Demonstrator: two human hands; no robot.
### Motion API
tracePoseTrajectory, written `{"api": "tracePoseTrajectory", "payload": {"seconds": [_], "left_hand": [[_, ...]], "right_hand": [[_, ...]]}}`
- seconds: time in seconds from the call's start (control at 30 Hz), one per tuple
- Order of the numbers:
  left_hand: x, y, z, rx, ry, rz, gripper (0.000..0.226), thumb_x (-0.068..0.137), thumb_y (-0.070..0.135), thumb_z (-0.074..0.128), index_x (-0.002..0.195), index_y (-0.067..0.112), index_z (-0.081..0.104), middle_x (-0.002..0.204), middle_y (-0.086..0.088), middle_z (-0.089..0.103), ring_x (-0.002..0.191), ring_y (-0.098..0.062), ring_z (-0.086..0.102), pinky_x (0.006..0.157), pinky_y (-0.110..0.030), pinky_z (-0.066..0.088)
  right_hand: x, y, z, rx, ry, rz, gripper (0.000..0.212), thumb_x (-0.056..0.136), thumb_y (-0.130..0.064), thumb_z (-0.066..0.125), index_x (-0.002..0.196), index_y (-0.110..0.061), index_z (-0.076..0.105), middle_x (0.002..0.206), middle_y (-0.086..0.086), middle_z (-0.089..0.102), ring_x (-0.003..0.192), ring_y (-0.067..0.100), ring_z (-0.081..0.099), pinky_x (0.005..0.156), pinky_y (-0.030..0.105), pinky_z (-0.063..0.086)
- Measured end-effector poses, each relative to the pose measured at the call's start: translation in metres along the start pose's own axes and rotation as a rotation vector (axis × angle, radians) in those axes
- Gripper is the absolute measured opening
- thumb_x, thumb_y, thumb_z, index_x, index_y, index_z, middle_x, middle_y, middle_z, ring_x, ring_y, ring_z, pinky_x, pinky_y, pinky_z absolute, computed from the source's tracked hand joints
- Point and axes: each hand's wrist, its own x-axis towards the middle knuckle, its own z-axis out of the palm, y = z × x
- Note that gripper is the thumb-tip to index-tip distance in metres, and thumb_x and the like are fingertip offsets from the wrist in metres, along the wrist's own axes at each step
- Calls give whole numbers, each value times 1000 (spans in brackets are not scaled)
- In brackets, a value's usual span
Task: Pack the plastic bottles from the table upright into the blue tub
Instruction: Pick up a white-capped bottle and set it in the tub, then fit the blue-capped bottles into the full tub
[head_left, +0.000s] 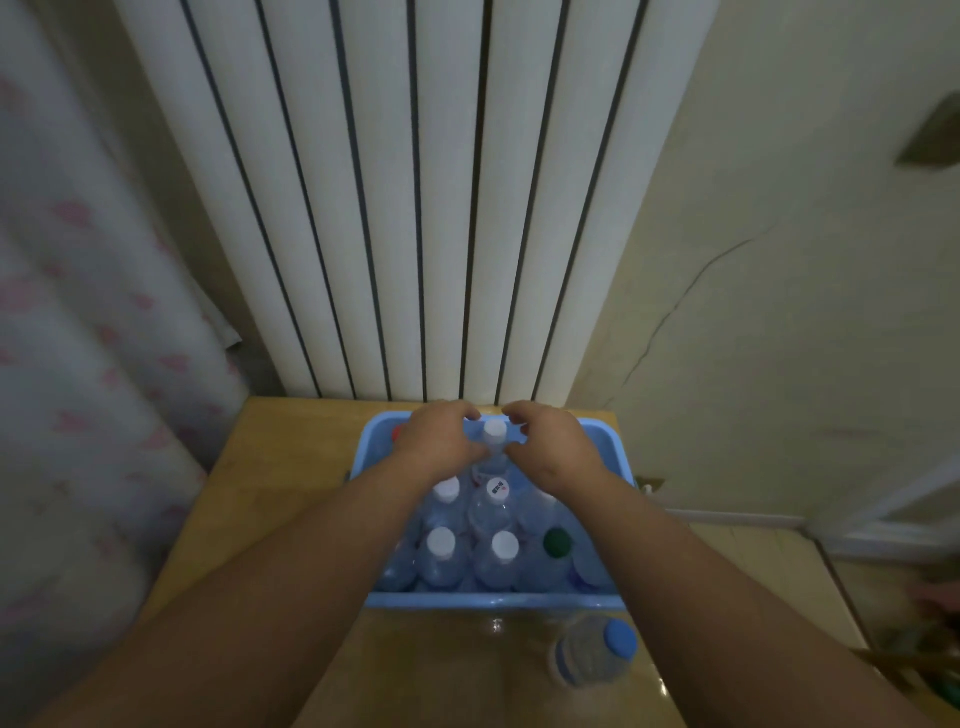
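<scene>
Bottles of clear plastic stand upright in the blue tub; at its far end left hand and right hand clasp a white-capped bottle. A blue-capped bottle sits outside its near wall.

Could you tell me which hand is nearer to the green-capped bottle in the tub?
Right. The right hand is just beyond the green-capped bottle, toward the far wall of the blue tub; the left hand is farther, at the far left.

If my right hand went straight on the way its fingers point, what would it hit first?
Probably the white-capped bottle at the far end of the blue tub: the curled fingers of the right hand point inward at it, left hand just beyond. Contact is unclear.
</scene>
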Motion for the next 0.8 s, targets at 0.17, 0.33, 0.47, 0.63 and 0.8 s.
{"api": "tracePoseTrajectory", "payload": {"seconds": [0.17,0.33,0.47,0.63,0.8], "left_hand": [[-34,0,-9,-147,23,28,56,75,39,79,126,28,59,123,2,62,109,-19,60,96,-41,51],[-70,3,-11,-222,-21,100,56,80,39,78,130,24,57,132,1,59,108,-15,59,92,-29,48],[-97,9,1,-216,-98,140,52,84,36,75,130,27,55,134,2,58,113,-18,59,94,-33,49],[-123,17,22,-155,-161,173,52,84,35,74,131,27,54,131,2,58,110,-18,57,88,-31,49],[-141,26,37,-142,-165,211,50,85,36,72,131,27,55,126,4,59,106,-16,58,80,-28,50]], "right_hand": [[-36,-9,-9,-4,56,-5,49,86,-19,62,134,-21,52,132,0,59,116,19,57,95,34,47],[-81,-11,-9,13,100,30,46,89,-42,61,129,-20,57,129,-3,61,114,17,59,98,34,46],[-116,-5,-7,-4,107,83,45,89,-39,60,131,-20,55,131,-2,60,113,19,60,95,30,45],[-154,9,-3,-25,126,159,46,86,-37,64,129,-24,56,126,-2,62,113,20,60,96,36,47],[-173,21,-8,-62,82,176,49,88,-35,62,134,-25,51,134,-2,57,107,19,61,94,36,48]]}}
